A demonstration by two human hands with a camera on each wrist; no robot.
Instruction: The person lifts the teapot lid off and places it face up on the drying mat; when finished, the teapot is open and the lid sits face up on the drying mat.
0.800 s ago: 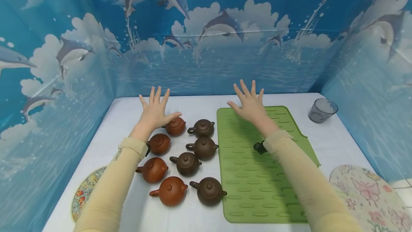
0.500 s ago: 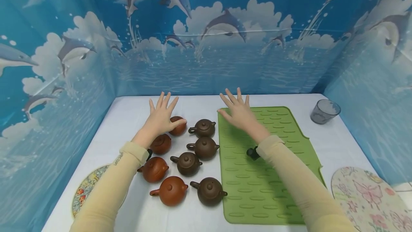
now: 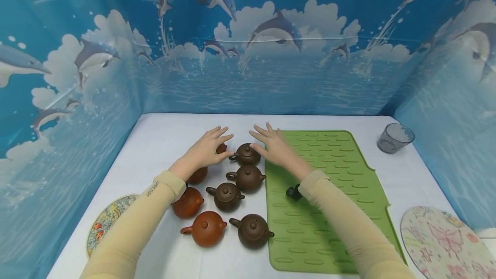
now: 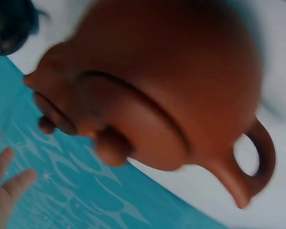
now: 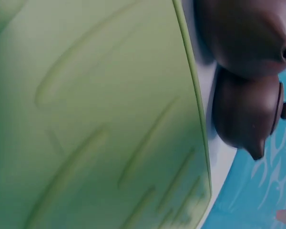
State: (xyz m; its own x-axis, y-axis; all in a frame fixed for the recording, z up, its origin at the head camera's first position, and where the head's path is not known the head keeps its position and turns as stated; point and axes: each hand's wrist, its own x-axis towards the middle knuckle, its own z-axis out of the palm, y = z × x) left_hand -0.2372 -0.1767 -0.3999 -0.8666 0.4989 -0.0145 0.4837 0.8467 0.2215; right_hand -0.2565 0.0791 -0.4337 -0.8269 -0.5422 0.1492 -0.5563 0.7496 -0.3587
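My left hand (image 3: 203,150), fingers spread, hovers over the back of a column of reddish-brown teapots and hides much of the rearmost teapot (image 3: 221,148). A nearer reddish teapot (image 3: 187,203) and the front one (image 3: 208,229) show better. My right hand (image 3: 276,149) is held over the mat's back left corner, its thumb overlapping the rearmost dark brown teapot (image 3: 246,155). Behind that hand's line stand several more dark teapots, among them one at the front (image 3: 252,230). Neither hand holds anything. A reddish teapot (image 4: 171,86) fills the left wrist view.
A green ridged mat (image 3: 302,236) lies right of the teapots. A grey-tinted glass (image 3: 395,138) stands at the back right. Round patterned placemats lie at the left (image 3: 102,227) and right (image 3: 434,236). A dolphin-printed curtain (image 3: 252,85) walls the table.
Both hands have moved inward toward each other and lower in the head view, the right going left and the left going right. The teapots have stayed in place.
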